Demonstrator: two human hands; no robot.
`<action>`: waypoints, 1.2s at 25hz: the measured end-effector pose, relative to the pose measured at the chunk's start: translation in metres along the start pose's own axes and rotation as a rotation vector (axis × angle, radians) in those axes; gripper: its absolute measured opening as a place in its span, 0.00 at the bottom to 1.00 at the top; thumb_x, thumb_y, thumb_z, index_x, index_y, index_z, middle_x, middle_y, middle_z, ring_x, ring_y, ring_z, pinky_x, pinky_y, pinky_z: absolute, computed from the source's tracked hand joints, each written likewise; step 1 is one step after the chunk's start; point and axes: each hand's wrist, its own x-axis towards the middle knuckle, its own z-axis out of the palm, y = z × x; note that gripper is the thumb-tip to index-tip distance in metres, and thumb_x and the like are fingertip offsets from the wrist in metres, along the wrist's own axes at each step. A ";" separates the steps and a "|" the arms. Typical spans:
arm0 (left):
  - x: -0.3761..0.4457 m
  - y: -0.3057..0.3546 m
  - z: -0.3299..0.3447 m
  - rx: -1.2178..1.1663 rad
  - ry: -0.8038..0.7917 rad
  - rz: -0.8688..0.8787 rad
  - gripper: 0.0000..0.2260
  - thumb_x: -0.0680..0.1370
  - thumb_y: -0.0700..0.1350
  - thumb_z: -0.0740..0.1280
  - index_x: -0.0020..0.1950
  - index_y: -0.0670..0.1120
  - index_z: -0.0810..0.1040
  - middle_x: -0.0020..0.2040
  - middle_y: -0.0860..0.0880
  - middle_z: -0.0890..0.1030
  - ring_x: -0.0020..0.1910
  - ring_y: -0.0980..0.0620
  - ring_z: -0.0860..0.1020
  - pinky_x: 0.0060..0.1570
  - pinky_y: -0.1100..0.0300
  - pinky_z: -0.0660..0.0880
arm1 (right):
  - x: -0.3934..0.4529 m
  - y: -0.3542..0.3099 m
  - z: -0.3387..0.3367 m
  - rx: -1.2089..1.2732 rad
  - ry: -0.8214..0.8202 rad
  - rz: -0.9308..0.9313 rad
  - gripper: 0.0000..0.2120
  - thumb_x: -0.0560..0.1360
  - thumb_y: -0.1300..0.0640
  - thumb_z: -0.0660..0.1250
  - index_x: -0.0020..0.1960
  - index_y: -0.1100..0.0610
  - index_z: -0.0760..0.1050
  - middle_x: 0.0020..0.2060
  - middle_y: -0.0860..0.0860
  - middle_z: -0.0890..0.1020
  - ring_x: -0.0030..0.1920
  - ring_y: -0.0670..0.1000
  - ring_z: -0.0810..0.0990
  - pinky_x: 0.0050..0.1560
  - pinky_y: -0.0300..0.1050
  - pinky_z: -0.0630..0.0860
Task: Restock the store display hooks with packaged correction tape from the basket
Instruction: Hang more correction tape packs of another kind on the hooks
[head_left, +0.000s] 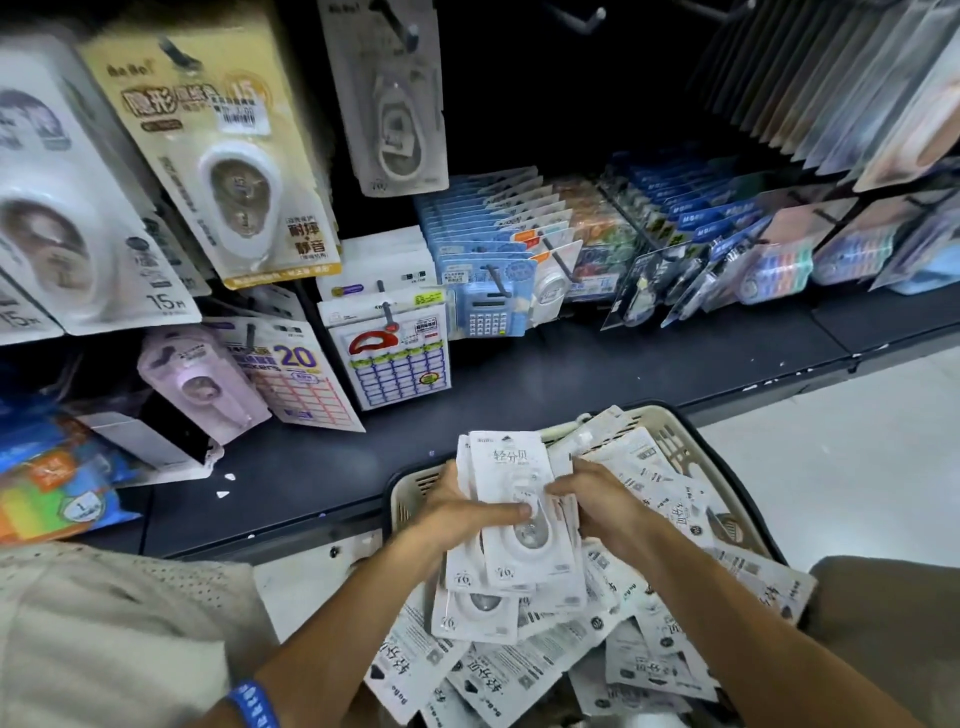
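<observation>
A dark store display wall is rising in front of me, its black metal hooks (402, 23) carrying carded stationery, and a dark low shelf (519, 374) is running along its foot. Up there a single white-carded correction tape pack (397, 104) is hanging alone on one hook, which looks like the peg I am restocking; nearby hooks at the top right are showing bare.

Below, the cream plastic slotted basket (675, 431) is sitting just against the shelf edge, heaped with loose white correction tape packs (649, 649) lying at all angles, many face down.

I am in the gathering step: my left hand (457, 512) is gripping a stack of white blister-carded correction tape packs (519, 519) from the left, thumb lying across the top card, and my right hand (597, 499) is pinching the same stack from the right edge, so both grips are closed on it. The stack is being held over the basket, fanned and uneven at the lower end.

Next, I judge, the cards need squaring so their hang holes line up, then lifting to the hook and threading on. A skewed stack could snag or shed a pack.
</observation>
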 end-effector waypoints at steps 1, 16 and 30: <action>-0.002 0.001 -0.001 0.008 0.055 0.004 0.33 0.60 0.40 0.86 0.61 0.51 0.76 0.49 0.54 0.88 0.48 0.54 0.87 0.45 0.57 0.84 | -0.001 -0.001 -0.002 -0.002 -0.005 -0.001 0.14 0.76 0.68 0.65 0.59 0.60 0.80 0.49 0.55 0.88 0.53 0.59 0.85 0.59 0.56 0.80; -0.168 0.236 -0.103 -0.058 0.219 1.007 0.39 0.55 0.43 0.85 0.63 0.58 0.78 0.56 0.49 0.87 0.50 0.48 0.87 0.40 0.54 0.84 | -0.121 -0.249 0.051 0.173 0.128 -1.036 0.12 0.79 0.61 0.70 0.55 0.49 0.71 0.42 0.55 0.88 0.38 0.55 0.87 0.34 0.51 0.82; -0.143 0.213 -0.102 -0.212 0.295 0.958 0.32 0.55 0.48 0.85 0.57 0.61 0.80 0.56 0.48 0.86 0.53 0.45 0.86 0.44 0.50 0.84 | -0.139 -0.265 0.097 -0.502 0.466 -1.116 0.19 0.79 0.40 0.63 0.64 0.48 0.77 0.62 0.46 0.79 0.61 0.48 0.78 0.62 0.51 0.76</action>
